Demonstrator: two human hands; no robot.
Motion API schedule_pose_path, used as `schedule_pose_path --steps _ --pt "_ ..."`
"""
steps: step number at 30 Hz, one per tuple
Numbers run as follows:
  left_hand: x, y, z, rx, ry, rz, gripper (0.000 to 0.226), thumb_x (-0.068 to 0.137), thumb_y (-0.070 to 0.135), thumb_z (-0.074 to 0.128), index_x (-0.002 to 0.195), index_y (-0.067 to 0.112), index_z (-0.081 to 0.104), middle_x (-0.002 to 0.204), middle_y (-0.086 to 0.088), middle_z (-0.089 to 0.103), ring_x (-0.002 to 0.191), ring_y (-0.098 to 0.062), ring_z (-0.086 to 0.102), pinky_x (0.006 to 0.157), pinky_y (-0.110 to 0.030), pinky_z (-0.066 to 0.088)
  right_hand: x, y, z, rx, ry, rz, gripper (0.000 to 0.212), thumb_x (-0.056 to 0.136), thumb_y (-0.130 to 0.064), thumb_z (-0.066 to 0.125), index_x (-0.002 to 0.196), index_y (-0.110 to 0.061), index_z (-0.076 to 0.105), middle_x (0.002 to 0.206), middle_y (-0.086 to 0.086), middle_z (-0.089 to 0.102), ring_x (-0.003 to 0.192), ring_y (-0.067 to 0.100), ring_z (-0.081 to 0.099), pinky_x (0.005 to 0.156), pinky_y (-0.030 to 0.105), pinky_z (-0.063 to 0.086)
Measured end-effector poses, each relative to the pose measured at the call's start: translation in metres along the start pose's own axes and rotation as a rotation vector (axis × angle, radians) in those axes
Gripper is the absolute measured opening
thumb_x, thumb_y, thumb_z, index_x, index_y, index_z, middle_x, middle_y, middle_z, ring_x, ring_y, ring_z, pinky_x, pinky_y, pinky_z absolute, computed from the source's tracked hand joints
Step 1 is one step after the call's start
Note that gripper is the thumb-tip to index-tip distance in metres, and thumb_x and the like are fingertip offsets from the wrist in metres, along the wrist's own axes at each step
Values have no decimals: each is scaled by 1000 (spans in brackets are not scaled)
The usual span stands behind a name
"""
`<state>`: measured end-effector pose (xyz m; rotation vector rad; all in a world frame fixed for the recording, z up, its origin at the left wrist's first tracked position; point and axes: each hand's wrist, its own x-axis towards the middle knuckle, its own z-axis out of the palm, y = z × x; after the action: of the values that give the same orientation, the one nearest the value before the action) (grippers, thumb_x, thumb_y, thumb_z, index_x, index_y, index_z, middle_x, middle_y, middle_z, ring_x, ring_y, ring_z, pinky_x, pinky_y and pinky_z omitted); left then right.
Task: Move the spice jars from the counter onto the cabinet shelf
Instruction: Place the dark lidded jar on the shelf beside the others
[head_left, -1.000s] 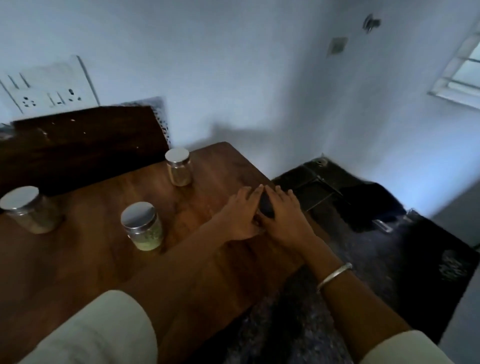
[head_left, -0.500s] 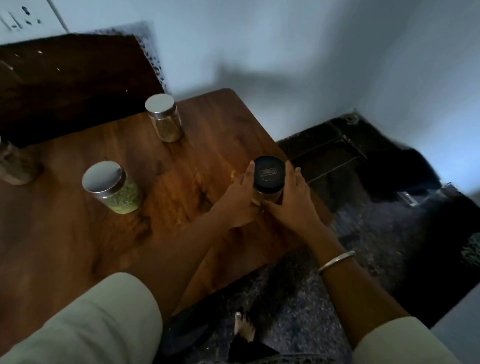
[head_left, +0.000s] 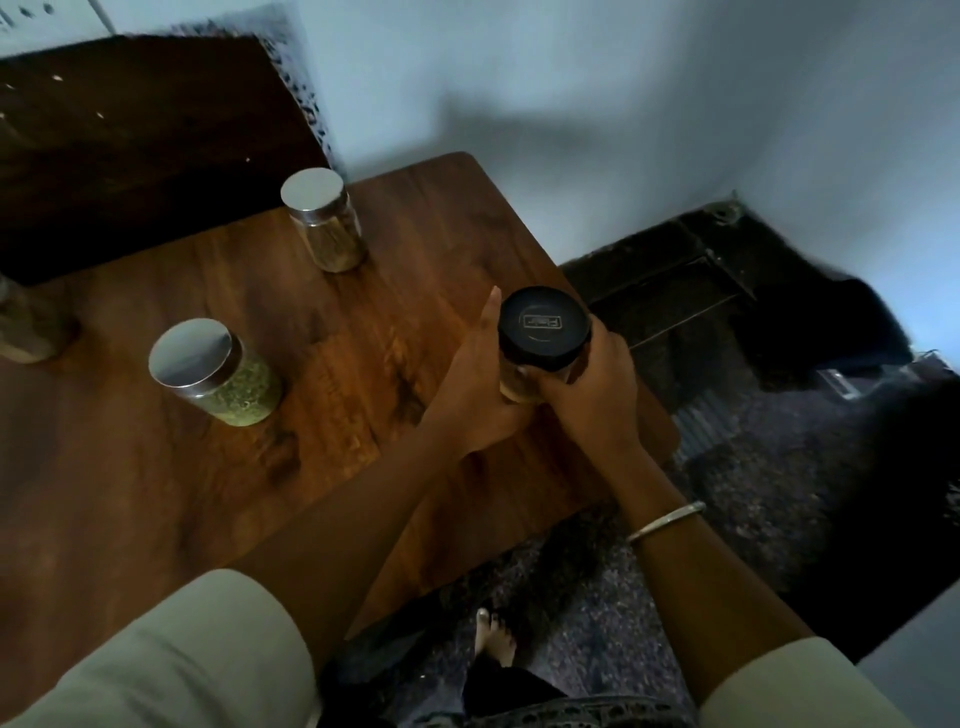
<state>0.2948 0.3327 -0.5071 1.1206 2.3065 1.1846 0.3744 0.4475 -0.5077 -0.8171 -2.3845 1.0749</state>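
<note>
A glass jar with a black lid (head_left: 543, 328) is held near the right edge of the wooden counter (head_left: 156, 467). My right hand (head_left: 589, 395) grips it from the right, fingers curled round the glass. My left hand (head_left: 480, 379) lies against its left side with straight fingers. A silver-lidded jar of green spice (head_left: 215, 371) stands to the left. Farther back stands a second silver-lidded jar with brown contents (head_left: 324, 221). At the left frame edge a third jar (head_left: 26, 325) shows only in part.
A dark wooden panel (head_left: 145, 140) stands at the back of the counter against the pale wall. Dark speckled floor lies to the right, with a black metal frame (head_left: 691, 280) in the corner. A bare foot (head_left: 493, 636) is below the counter edge.
The view tilted down and drew closer. Both hands, earlier covering the black-lidded jar, now hold it with the lid in plain sight, nearer the camera.
</note>
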Motion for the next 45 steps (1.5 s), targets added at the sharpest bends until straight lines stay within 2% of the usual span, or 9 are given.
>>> schedule_pose_path --steps 5,10,13,19,25,30,35,41,45 --pt "-9 22 -23 -236 188 78 117 64 35 80 145 23 -4 150 3 20 139 -3 24 111 -17 26 -5 -45 -9 196 191 -26 84 57 -55 78 124 -17 43 124 2 47 109 9 46 90 26 44" --pt "-16 42 -64 -200 385 176 114 65 30 80 145 14 0 150 -9 22 139 -19 27 113 -26 29 -10 -110 -10 368 220 -97 79 63 -47 78 126 -17 40 123 -5 40 107 5 46 79 8 40" --pt "-28 54 -103 -332 459 179 113 67 14 81 147 10 0 144 -6 34 134 -19 39 107 -42 40 -17 -148 -10 474 177 -187 66 71 -50 68 124 -20 42 125 -2 46 107 6 51 80 13 50" --pt "-69 58 -183 -515 441 151 105 71 4 72 147 21 1 138 2 37 126 -14 46 101 -29 45 -31 -206 6 708 -187 -177 58 78 -56 56 129 -35 40 116 -17 57 105 7 61 86 36 56" --pt "-110 59 -251 -612 432 183 89 82 13 61 148 28 2 145 -5 34 122 -16 51 93 -31 51 -45 -280 32 702 -151 -281 45 80 -59 45 119 -37 46 109 -9 62 96 9 65 80 34 56" --pt "-145 54 -296 -440 561 180 81 82 28 58 147 31 9 143 -3 40 117 -15 55 90 -34 53 -68 -334 53 643 -70 -361 59 87 -53 45 138 -26 34 124 -3 53 103 8 58 83 26 54" --pt "-177 39 -330 -431 480 205 112 71 1 72 147 27 -6 133 12 44 121 -10 51 92 -23 49 -91 -371 69 622 -96 -448 61 86 -58 34 139 -27 35 125 -2 49 113 16 54 91 42 52" --pt "-211 34 -364 -491 628 201 99 67 12 75 142 30 14 137 -4 43 120 -7 51 87 -19 50 -101 -388 79 667 -342 -570 65 81 -52 46 141 -31 31 112 -27 55 110 7 58 89 36 53" --pt "-227 31 -378 -509 686 181 96 68 12 72 142 29 13 137 -7 44 124 -17 49 98 -35 47 -105 -395 85 516 -463 -678 85 75 -54 59 146 -32 19 125 -19 52 113 6 58 86 23 52"
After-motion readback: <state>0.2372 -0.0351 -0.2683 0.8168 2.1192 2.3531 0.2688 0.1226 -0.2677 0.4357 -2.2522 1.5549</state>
